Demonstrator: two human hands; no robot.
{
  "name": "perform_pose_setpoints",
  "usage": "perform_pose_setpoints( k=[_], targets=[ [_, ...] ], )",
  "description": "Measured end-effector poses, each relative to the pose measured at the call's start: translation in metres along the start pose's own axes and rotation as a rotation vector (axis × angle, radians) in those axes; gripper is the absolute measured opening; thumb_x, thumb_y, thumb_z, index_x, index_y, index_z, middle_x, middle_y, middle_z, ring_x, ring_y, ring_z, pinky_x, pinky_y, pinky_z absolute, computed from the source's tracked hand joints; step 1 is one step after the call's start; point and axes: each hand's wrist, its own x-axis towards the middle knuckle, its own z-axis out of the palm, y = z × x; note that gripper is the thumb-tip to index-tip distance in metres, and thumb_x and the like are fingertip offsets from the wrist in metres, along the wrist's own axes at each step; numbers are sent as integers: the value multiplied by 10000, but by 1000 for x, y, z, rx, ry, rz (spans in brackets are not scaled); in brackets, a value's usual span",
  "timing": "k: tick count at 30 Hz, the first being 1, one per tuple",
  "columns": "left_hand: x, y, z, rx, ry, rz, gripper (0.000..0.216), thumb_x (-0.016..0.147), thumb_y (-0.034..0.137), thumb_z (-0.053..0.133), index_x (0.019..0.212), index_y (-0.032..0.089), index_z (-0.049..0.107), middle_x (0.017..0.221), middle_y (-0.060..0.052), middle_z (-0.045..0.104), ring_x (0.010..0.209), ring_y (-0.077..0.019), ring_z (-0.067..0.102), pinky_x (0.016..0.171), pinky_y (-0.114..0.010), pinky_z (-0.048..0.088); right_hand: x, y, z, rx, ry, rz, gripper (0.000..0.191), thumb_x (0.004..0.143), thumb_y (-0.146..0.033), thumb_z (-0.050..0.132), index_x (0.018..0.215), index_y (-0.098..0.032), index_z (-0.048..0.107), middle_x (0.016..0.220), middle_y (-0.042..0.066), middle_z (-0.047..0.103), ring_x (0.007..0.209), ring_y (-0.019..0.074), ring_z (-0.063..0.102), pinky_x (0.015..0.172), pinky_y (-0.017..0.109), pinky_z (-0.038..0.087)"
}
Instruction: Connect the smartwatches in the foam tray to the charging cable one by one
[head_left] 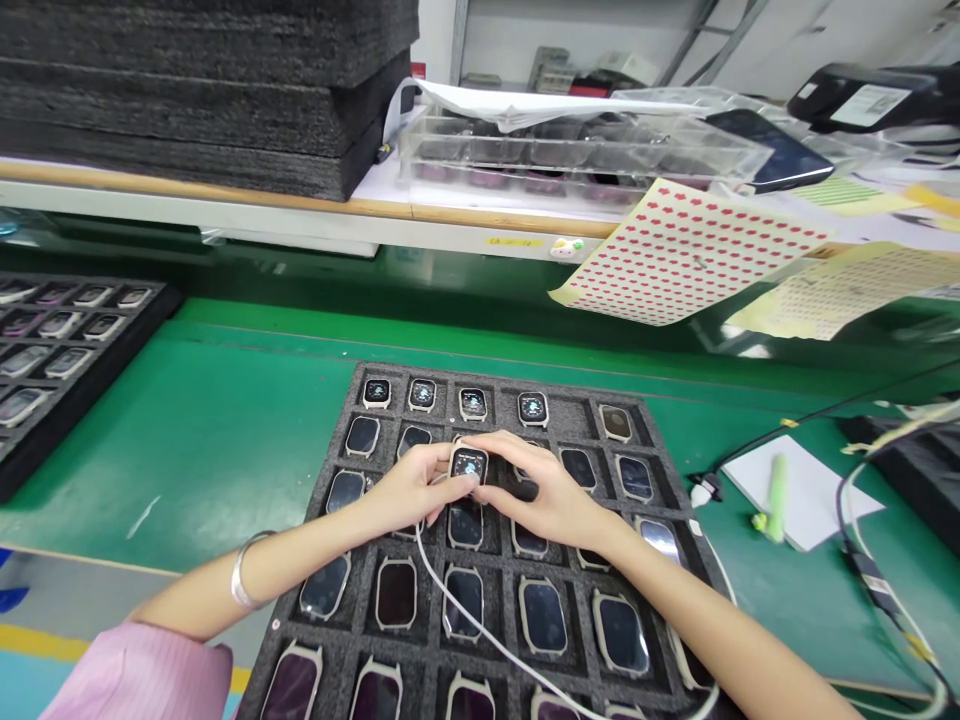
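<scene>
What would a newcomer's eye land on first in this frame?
At centre, the left hand and right hand pinch a small square watch with a lit screen above a black foam tray of mostly dark-screened watches. A pale sheet of red dot stickers hangs off the shelf upper right; dark grey foam slabs stack upper left.
</scene>
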Motion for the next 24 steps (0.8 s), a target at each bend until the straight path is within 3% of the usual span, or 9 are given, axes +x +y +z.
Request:
perform_pose_setpoints(
  k=[4,7,10,12,13,15,17,19,24],
  targets=[
    [1,-2,-1,22,1,-10,422,818,490,607,988,106,569,603,45,471,366,-48,377,340,-164,263,0,1,0,-81,-22,-30,428,887,-212,613,1294,-216,480,1186,99,580,1097,255,539,947,431,457],
    [2,-5,-1,62,-23,-18,418,846,480,572,1031,106,559,673,15,535,390,-57,398,369,-180,308,-1,2,5,-176,-29,-51,492,858,-271,669,1298,-204,456,1188,113,558,1099,272,511,939,445,444],
    [2,-9,0,130,-29,67,365,882,409,546,1113,127,552,923,-52,613,733,-142,576,685,-253,484,-2,-1,11,-367,15,-63,412,849,-275,661,1217,-163,514,1126,143,553,1039,300,509,875,472,443],
    [1,-11,1,138,-47,105,379,889,373,551,1199,157,515,1105,-69,587,1032,-194,527,933,-311,418,-1,-3,7,-429,5,-62,354,839,-255,653,1162,-156,546,1074,135,561,1004,300,518,854,472,437],
    [0,-12,1,123,-69,95,404,888,374,556,1230,168,492,1163,-73,566,1095,-204,494,973,-321,390,-1,-4,0,-419,-3,-59,355,830,-263,665,1150,-161,551,1063,125,565,1004,296,522,860,464,434],
    [-1,-14,2,70,-118,38,461,878,406,570,1266,184,457,1177,-78,559,1036,-195,524,899,-297,436,-2,-1,-20,-374,19,-29,388,822,-304,694,1159,-180,546,1077,104,566,1034,280,524,894,439,425],
    [-3,-15,3,29,-142,-35,493,864,454,577,1262,191,451,1073,-67,591,778,-142,561,670,-231,467,-5,10,-48,-372,99,33,406,841,-342,691,1184,-191,537,1105,98,558,1047,262,532,906,407,430],
    [-4,-17,4,24,-145,-108,512,846,504,582,1229,185,466,913,-33,601,519,-77,445,463,-188,354,-14,24,-75,-429,179,103,388,863,-341,672,1189,-175,542,1094,106,560,1010,250,557,877,381,453],
    [-10,-22,13,72,-60,-156,496,756,601,640,972,161,561,620,32,528,393,-49,291,380,-184,198,-50,51,-97,-613,95,231,385,809,-300,743,1125,-125,610,1059,131,633,987,269,588,881,380,457]
  ],
)
